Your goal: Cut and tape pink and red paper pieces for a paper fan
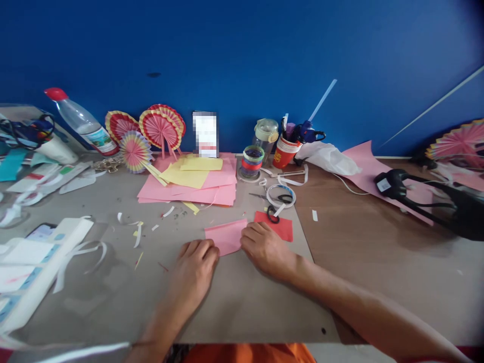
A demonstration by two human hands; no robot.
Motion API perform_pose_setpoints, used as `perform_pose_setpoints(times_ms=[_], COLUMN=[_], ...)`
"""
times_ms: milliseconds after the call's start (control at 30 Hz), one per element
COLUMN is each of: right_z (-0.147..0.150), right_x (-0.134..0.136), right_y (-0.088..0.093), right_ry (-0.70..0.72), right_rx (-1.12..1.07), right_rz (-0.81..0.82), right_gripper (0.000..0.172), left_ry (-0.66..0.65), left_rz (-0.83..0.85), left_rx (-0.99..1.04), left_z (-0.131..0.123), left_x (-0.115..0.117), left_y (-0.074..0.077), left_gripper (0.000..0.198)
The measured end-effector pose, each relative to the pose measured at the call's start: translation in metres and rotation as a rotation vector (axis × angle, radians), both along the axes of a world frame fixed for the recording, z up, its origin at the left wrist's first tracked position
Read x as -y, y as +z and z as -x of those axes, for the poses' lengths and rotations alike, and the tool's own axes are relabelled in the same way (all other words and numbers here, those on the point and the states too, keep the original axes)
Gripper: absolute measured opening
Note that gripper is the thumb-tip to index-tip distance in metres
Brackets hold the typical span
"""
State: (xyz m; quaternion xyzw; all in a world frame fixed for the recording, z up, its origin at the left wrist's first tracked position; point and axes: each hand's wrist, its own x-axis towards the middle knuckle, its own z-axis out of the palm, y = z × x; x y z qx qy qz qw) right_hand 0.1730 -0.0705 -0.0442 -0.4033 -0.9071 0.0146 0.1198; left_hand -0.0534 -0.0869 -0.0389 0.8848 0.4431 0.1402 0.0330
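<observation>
Ahead at twelve o'clock on the desk (pixel 245 307), a pink sheet (pixel 227 238) lies between my left hand (pixel 197 259) and right hand (pixel 265 247). Fingers (pixel 193 248) curled closed, the left grips its nine-o'clock end, the right its three-o'clock end. Red paper (pixel 286 230) sits between two and three o'clock from it; at eleven, yellow sheets (pixel 187 176) top a pink paper stack (pixel 226 185).

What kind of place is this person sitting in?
Probably a paper-craft workspace, though I can't tell whether at home or elsewhere: pleated paper fans lean against the blue wall, a stack of pink and yellow sheets lies on the desk, and white scraps are scattered about.
</observation>
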Motion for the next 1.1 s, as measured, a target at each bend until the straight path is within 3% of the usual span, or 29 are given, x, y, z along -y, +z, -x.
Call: perform_pose_setpoints(times_ms=[233, 333, 500, 800, 1100], right_z=[-0.001, 0.0, 0.002, 0.003, 0.003], right_x=[0.003, 0.003, 0.004, 0.006, 0.006], right_y=[0.008, 0.006, -0.003, -0.007, -0.005], right_ry=[-0.046, -0.036, -0.054, 0.003, -0.096], right_rx=[-0.131, -0.131, -0.134, -0.073, -0.06], right_rz=[0.119, 0.093, 0.031, 0.024, 0.019], right_gripper=[0.019, 0.008, 0.018, 0.017, 0.018], left_ry=[0.034, 0.039, 0.053, 0.044, 0.075], left_rz=[-0.103, -0.116, -0.068, -0.075, -0.109], left_rx=[0.031, 0.049, 0.033, 0.022, 0.059], left_z=[-0.002, -0.001, 0.001, 0.002, -0.001], left_x=[-0.002, -0.002, -0.001, 0.001, -0.001], left_y=[-0.006, -0.007, -0.009, -0.013, -0.009], left_gripper=[0.013, 0.015, 0.014, 0.013, 0.018])
